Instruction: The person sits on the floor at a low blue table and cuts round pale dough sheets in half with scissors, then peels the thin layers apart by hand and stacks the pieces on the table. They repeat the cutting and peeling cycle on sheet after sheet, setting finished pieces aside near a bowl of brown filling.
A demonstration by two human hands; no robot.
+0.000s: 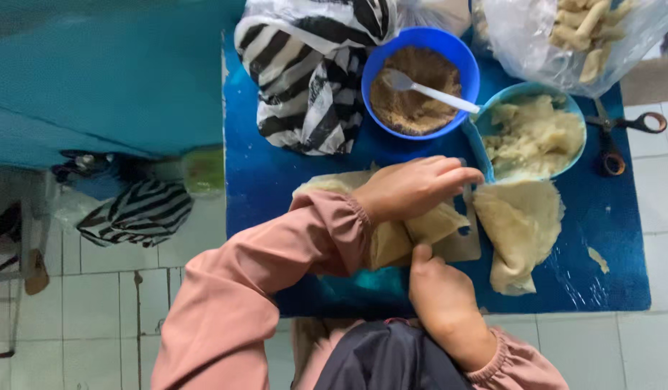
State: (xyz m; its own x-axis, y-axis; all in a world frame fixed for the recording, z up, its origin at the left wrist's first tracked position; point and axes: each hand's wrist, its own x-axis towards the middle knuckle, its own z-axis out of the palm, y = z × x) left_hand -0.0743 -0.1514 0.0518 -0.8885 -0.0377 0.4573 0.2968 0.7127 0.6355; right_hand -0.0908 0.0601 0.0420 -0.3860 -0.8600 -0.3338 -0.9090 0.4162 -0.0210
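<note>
Left grip [413, 189] lies flat, fingers together, on the thin dough sheet [420, 231]; right grip [441, 296] pinches its near edge with the thumb, beside blue tabletop [601, 245].

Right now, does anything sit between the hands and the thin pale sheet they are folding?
Nothing visible does. The left hand lies flat on the pale sheet, and the right hand presses its near edge with the thumb. The blue bowl of brown crumbs and the scissors lie farther back.
</note>
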